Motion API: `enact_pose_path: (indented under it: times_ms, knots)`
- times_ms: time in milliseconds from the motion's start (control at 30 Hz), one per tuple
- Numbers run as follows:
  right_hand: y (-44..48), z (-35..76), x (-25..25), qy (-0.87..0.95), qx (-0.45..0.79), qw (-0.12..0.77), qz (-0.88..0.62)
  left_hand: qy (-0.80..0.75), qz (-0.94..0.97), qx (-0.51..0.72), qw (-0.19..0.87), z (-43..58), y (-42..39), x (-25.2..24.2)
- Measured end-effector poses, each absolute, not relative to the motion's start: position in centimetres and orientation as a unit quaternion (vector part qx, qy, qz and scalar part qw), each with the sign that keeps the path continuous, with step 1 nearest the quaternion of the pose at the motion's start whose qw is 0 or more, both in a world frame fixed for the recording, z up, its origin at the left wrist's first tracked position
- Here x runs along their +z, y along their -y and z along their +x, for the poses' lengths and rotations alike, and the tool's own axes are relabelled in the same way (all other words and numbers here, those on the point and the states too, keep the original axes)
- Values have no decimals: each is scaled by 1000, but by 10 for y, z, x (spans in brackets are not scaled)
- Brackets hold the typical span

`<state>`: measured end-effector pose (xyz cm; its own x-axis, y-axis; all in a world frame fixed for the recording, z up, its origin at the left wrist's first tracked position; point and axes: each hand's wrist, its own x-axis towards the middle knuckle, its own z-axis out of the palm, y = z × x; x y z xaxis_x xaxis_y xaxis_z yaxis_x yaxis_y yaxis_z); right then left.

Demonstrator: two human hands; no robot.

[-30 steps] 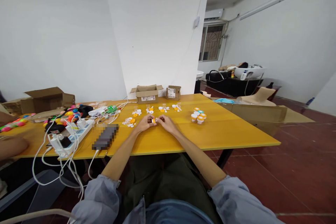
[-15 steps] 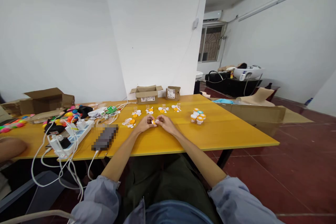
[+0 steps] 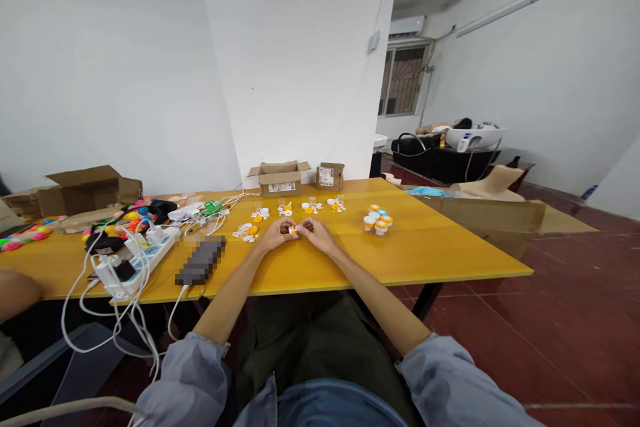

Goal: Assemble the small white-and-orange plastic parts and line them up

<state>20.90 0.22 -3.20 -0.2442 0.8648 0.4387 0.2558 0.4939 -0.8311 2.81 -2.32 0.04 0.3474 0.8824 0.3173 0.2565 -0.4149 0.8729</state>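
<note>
My left hand point(image 3: 277, 235) is closed around a small orange-and-white lid point(image 3: 293, 230), held just above the table in front of me. My right hand point(image 3: 317, 235) meets it from the right with pinched fingertips; whatever they grip is too small and covered to name. Beyond the hands lie groups of loose parts: orange lids point(image 3: 257, 219), white discs point(image 3: 305, 205) and small clear cups point(image 3: 341, 199). Another group with an orange ring point(image 3: 252, 230) sits left of my left hand. To the right, several closed jars point(image 3: 381, 227) with orange, white and blue-green lids stand clustered.
Two cardboard boxes, one open point(image 3: 280, 181) and one smaller point(image 3: 330, 177), stand at the wall. On the left are a phone point(image 3: 203, 261), a power strip point(image 3: 150, 265) with tangled cables and colourful balls. Another person's arm point(image 3: 17, 293) rests at the far left edge.
Both hands stay almost in place, with the fingertips slightly shifted around the orange-and-white lid. The view has tilted a little. The person's arm at far left has moved slightly.
</note>
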Motion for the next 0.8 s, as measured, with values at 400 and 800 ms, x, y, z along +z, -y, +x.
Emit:
enact_pose_path:
  times_ms: [400,800]
  knots:
    - [0,210,-31,749,305,467,-357,-388,723,422,386,25,19,-4]
    - [-1,209,-32,736,317,465,-377,-394,714,422,396,27,20,-4]
